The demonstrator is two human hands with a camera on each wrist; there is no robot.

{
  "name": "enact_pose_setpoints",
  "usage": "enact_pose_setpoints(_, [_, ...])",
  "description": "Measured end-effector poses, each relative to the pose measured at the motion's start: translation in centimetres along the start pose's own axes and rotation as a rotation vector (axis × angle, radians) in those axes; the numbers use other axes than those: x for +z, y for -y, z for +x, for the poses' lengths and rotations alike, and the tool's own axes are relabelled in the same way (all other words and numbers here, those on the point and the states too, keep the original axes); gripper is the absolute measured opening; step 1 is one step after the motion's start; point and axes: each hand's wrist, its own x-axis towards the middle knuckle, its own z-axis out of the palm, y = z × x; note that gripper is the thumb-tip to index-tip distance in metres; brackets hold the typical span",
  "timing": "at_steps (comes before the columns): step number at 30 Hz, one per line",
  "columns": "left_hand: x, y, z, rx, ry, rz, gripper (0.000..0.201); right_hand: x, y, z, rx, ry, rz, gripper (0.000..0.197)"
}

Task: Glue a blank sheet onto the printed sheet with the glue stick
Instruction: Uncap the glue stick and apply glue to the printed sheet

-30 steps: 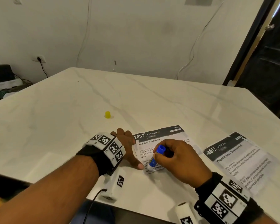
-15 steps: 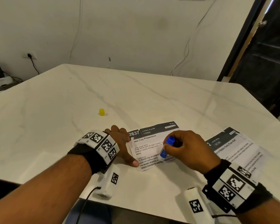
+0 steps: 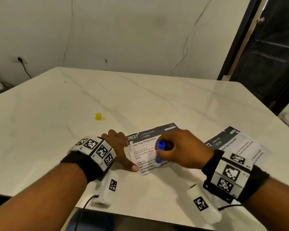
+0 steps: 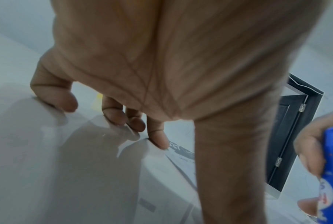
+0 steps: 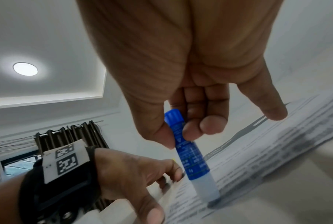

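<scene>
Glue stick [image 3: 160, 152] sits in the right hand [image 3: 182, 150], pinched between the thumb and the curled fingers, blue twist end up and pale tip down on the printed sheet [image 3: 146, 147]. In the right wrist view the glue stick [image 5: 190, 156] leans a little and its clear end meets the paper among the lines of text, while the little finger of that hand sticks out away from the barrel. The printed sheet lies flat on the white marbled counter [image 3: 140, 97] near the front edge, with a dark header band reading 2637 and LIVING ROOM at its far end.

The left hand [image 3: 118, 147] lies on the counter at the sheet's left edge, fingers loosely spread and holding nothing; the thumb lies along the paper's near left side and the fingertips [image 4: 160, 141] press down by the header corner. From the left wrist view the left hand [image 4: 162, 68] fills most of the picture, and the blue barrel shows at the right border.

A second printed sheet [image 3: 237, 147] lies to the right, partly behind the right wrist, apart from the first. A small yellow cap [image 3: 98, 116] stands alone on the counter, well beyond the left hand. Both wrists wear black bands with black-and-white marker blocks. I cannot tell which paper, if any, is the blank one
</scene>
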Motion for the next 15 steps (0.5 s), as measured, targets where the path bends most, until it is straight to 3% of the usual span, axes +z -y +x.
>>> enact_pose_setpoints(15, [0.0, 0.0, 0.0, 0.007, 0.003, -0.004, 0.094, -4.5, -6.5, -0.5, 0.204, -0.118, -0.057, 0.006])
